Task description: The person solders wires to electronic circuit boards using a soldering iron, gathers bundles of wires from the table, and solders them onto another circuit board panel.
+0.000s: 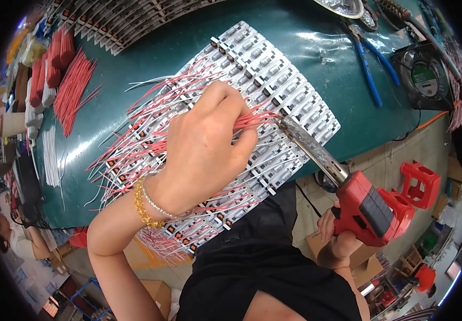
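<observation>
My left hand (pixel 207 147) is closed in a pinch on several thin red wires (pixel 256 119), whose ends lie over a panel of small white and grey modules (pixel 300 99). My right hand (pixel 344 243) is wrapped round the grip of a red and black soldering gun (pixel 370 206). Its long metal barrel (pixel 316 152) slants up to the left, and the dark tip is right beside the wire ends my left hand holds. Many loose red and white wires (pixel 129 160) spread leftward across the panel under my left hand and wrist. Whether the tip touches a module is hard to see.
Cut red wires (pixel 73 88) and white wires (pixel 53 158) lie at left on the green table (pixel 145 59). More modules (pixel 118 21) lie at the back. Blue-handled pliers (pixel 367 75), a metal dish (pixel 346 6) and a black fan (pixel 422 77) are at right. A red stool (pixel 421 184) stands below.
</observation>
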### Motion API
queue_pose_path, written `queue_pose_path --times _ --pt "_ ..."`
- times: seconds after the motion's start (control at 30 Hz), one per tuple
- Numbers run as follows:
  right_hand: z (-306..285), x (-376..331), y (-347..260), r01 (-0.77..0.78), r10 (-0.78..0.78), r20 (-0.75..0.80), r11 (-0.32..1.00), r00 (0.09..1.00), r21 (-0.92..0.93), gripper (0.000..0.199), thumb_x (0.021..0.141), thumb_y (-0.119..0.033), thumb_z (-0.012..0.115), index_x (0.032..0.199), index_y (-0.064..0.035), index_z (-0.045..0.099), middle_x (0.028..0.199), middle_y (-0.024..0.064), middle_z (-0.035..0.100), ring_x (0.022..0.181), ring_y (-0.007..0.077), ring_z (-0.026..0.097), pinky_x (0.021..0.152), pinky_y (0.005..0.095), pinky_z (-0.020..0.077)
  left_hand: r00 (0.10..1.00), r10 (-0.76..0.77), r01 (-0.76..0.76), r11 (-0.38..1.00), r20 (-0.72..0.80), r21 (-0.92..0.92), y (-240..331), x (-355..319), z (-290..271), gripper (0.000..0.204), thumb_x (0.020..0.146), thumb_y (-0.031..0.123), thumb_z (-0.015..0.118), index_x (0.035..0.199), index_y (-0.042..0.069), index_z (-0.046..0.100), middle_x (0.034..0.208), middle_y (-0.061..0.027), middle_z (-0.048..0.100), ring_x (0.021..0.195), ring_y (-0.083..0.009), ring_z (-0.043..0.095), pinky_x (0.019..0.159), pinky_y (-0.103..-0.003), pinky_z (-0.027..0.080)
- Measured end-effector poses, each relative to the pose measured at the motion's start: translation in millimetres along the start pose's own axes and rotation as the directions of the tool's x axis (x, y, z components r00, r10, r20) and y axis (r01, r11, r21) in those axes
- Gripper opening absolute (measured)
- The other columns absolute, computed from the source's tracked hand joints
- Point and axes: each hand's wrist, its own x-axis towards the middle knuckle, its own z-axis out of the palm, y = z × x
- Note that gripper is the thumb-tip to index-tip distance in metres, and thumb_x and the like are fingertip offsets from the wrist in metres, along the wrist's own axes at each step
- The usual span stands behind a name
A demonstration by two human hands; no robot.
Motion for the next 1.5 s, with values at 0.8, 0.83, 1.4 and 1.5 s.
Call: queue_pose_path --times 0.8,0.83,1.4,1.5 --pt "7 0 0 0.067 -0.065 -0.105 0.998 0.992 0.021 0.087 0.081 -0.062 0.063 0.127 0.0102 0.046 0.047 -0.003 0.044 0.038 0.009 0.043 0.042 0.0223 0.0357 0.998 0.026 -0.022 0.998 -0.056 0.064 -1 -4 8 0.012 0.076 0.005 0.068 0.081 0.0 0.058 0.087 -0.0095 0.059 0.07 -0.024 0.062 0.062 -0.032 0.05" --pt "7 -1 4 0.081 -0.079 -0.136 0.997 0.988 0.007 0.087 0.081 -0.062 0.064 0.127 0.01 0.046 0.047 -0.0032 0.044 0.039 0.0089 0.042 0.042 0.0225 0.0359 0.998 0.03 -0.026 0.998 -0.061 0.065 -2 -3 8 0.012 0.076 0.005 0.068 0.08 -0.001 0.058 0.087 -0.0095 0.059 0.07 -0.0242 0.062 0.062 -0.032 0.05" --pt "1 -3 3 0.067 -0.062 -0.126 0.997 0.99 0.042 0.09 0.078 -0.062 0.065 0.126 0.0101 0.044 0.047 -0.0025 0.042 0.038 0.0102 0.043 0.042 0.023 0.037 0.996 0.045 -0.039 0.996 -0.074 0.086 -1 -3 8 0.012 0.075 0.004 0.067 0.08 0.0 0.058 0.083 -0.0108 0.057 0.07 -0.0275 0.06 0.061 -0.035 0.048" --pt "6 2 -7 0.054 -0.051 -0.082 0.998 0.995 0.032 0.09 0.078 -0.064 0.064 0.126 0.0097 0.044 0.047 -0.0026 0.042 0.038 0.0106 0.043 0.042 0.024 0.0378 0.997 0.05 -0.047 0.997 -0.053 0.059 3 -3 4 0.012 0.077 0.005 0.068 0.082 0.0 0.058 0.082 -0.0114 0.057 0.071 -0.028 0.06 0.062 -0.035 0.048"
